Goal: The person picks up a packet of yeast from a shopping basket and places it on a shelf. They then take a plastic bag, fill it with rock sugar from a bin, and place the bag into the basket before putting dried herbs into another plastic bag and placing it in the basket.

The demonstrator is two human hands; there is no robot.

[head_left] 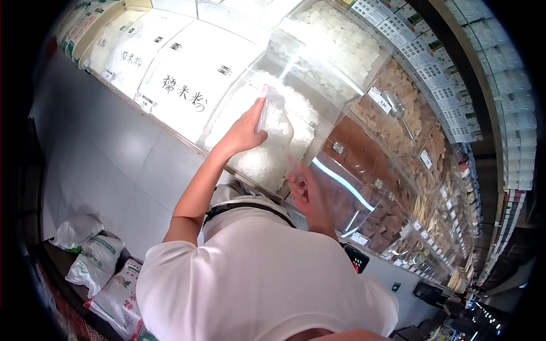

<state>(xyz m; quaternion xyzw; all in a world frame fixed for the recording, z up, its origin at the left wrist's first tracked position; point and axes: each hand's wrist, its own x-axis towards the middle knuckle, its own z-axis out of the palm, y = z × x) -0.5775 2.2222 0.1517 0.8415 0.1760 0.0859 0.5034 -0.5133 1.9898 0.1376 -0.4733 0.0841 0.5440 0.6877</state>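
Observation:
My left hand point(247, 133) reaches over a bin of white lumps point(256, 167) that look like rock sugar. Its fingers are closed on a clear plastic bag point(277, 122), with some white lumps showing through the film. My right hand point(305, 187) is lower, at the bin's right side, with its fingers curled in. Clear film runs up from those fingers toward the bag. What exactly the right fingers pinch is partly hidden, and I cannot tell.
White-covered flour bins point(187, 79) with handwritten labels stand to the left. Beyond are a bin of larger white pieces point(335, 45) and a brown sugar bin point(358, 148). A metal scoop point(398, 113) lies on yellowish lumps. Filled sacks point(96, 261) sit on the lower left.

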